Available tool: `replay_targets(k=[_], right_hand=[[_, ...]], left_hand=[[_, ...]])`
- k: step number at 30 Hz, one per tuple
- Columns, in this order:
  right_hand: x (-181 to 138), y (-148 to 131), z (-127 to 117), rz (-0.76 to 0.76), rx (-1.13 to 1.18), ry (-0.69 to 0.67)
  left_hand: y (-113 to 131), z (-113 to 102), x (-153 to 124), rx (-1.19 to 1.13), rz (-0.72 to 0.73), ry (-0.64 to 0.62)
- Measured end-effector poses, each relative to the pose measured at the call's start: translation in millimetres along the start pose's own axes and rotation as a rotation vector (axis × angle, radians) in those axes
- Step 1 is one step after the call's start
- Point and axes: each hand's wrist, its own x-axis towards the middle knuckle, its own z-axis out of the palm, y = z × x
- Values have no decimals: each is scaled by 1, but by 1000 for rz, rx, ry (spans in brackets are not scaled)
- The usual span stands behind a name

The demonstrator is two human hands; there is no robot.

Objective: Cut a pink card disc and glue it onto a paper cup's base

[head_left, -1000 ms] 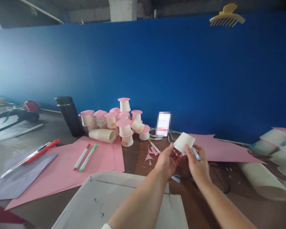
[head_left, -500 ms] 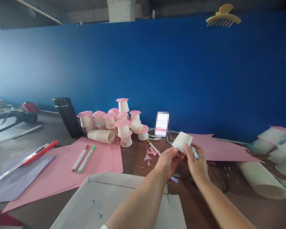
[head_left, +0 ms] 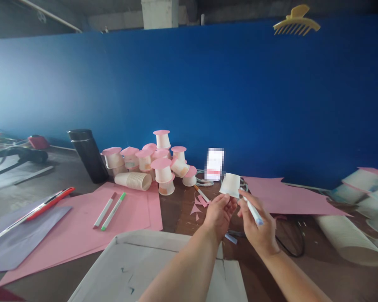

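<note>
My left hand (head_left: 220,213) pinches the rim of a white paper cup (head_left: 230,185), held bottom up above the table. In my right hand (head_left: 258,226) is a white marker with a blue end (head_left: 253,211), its tip close to the cup's lower right side; whether it touches I cannot tell. Below my hands lies a small light-blue piece, perhaps the marker cap (head_left: 231,238). Pink paper scraps (head_left: 195,208) and an orange-ended marker (head_left: 201,193) rest just left of my left hand.
Several cups with pink paper discs (head_left: 162,164) stand stacked beside nested paper cups (head_left: 134,181) and a black bottle (head_left: 87,155). Two markers (head_left: 113,211) lie on pink paper (head_left: 72,235), near a red box cutter (head_left: 47,204). A white board (head_left: 145,264) lies in front; a paper roll (head_left: 349,241) lies right.
The cup has shifted left and stands more upright. My right hand has let go of the cup and now points the marker toward its side.
</note>
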Motion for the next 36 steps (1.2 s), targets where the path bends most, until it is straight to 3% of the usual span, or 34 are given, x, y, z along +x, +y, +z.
replay_targets(k=[2,4,15,36], right_hand=[[0,0,0,-126,-10,-22],[1,1,-1,-157,-15,-31],[0,7,1,51,-91,5],[2,4,0,-16,-191,-9]], left_hand=[[-1,-1,1,7,11,-6],[-2,-2,2,25,15,-10],[-1,2,1,42,1,30],[-3,0,3,60,18,4]])
